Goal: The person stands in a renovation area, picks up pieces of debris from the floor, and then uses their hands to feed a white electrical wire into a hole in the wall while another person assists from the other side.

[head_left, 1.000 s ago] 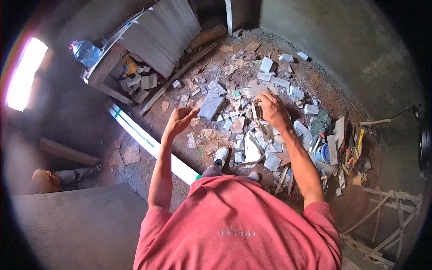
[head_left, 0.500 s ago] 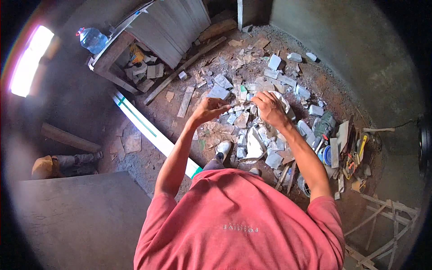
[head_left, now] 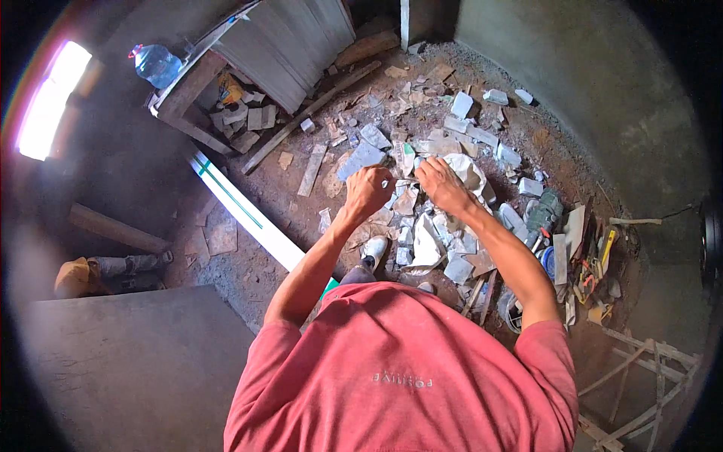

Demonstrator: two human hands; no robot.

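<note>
Hands over floor rubble: left hand (head_left: 369, 190) and right hand (head_left: 440, 184), fingers curled, pinching a tile shard (head_left: 403, 160) between them—likely stiff, brittle, sharp-edged; best gripped by flat faces.

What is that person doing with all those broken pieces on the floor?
A person in a red shirt bends over a heap of broken tiles on a dirt floor. The left hand is closed around a small pale piece, and the right hand rests on the rubble beside a crumpled white bag. A long white strip lies to the left, and a water bottle stands farther off.
</note>
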